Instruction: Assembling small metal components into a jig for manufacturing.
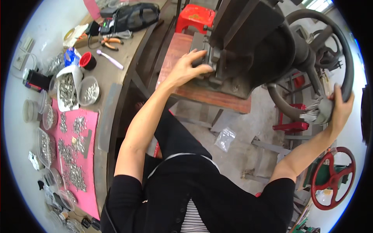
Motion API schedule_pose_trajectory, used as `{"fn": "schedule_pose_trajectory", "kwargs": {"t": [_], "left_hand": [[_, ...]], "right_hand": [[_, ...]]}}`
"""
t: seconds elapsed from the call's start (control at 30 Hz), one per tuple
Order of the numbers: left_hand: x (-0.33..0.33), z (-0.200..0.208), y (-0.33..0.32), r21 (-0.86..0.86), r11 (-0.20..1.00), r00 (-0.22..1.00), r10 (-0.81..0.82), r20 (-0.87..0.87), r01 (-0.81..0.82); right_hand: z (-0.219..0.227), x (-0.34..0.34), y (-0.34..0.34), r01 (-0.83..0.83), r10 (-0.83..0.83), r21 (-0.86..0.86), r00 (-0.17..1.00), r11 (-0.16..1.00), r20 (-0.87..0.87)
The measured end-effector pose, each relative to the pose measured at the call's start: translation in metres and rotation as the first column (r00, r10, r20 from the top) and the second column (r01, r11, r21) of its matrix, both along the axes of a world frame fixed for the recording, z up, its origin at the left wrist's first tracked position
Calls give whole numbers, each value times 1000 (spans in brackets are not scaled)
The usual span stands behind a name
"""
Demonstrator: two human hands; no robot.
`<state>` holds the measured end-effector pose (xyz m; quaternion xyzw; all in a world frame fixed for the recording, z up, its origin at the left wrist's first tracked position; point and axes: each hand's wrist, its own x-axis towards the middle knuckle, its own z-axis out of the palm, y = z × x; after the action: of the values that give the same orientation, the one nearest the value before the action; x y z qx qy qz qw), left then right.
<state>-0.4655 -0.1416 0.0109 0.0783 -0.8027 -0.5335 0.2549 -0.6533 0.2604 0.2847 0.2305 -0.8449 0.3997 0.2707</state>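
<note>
A dark cast-iron hand press (256, 50) stands in front of me on a reddish wooden stand (217, 99). My left hand (188, 70) reaches to the metal die block (213, 60) at its base. Thumb and forefinger are spread apart there, their tips against or just beside the block; no part shows between them. On the right, my right hand (342, 105) is closed around the rim of the press's large dark handwheel (347, 58). Grey cloth wrapping (320, 110) is wound on the wheel just below that hand.
Along the left runs a workbench (110, 116) with a pink mat (92, 155) bearing small metal pieces. Tubs of metal parts, orange-handled pliers (112, 42), a red cup (88, 61) and a toothbrush (110, 59) lie there. A red stool (196, 17) and red handwheel (316, 176) stand nearby.
</note>
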Motion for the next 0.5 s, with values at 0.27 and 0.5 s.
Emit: {"fn": "schedule_pose_trajectory", "kwargs": {"t": [0.27, 0.5], "left_hand": [[-82, -5, -43, 242, 966, 968, 146, -204, -95], [-49, 16, -47, -73, 987, 990, -142, 17, 143]], "right_hand": [[88, -61, -48, -119, 139, 253, 988, 960, -65], [105, -98, -44, -40, 92, 370, 988, 928, -123]]}}
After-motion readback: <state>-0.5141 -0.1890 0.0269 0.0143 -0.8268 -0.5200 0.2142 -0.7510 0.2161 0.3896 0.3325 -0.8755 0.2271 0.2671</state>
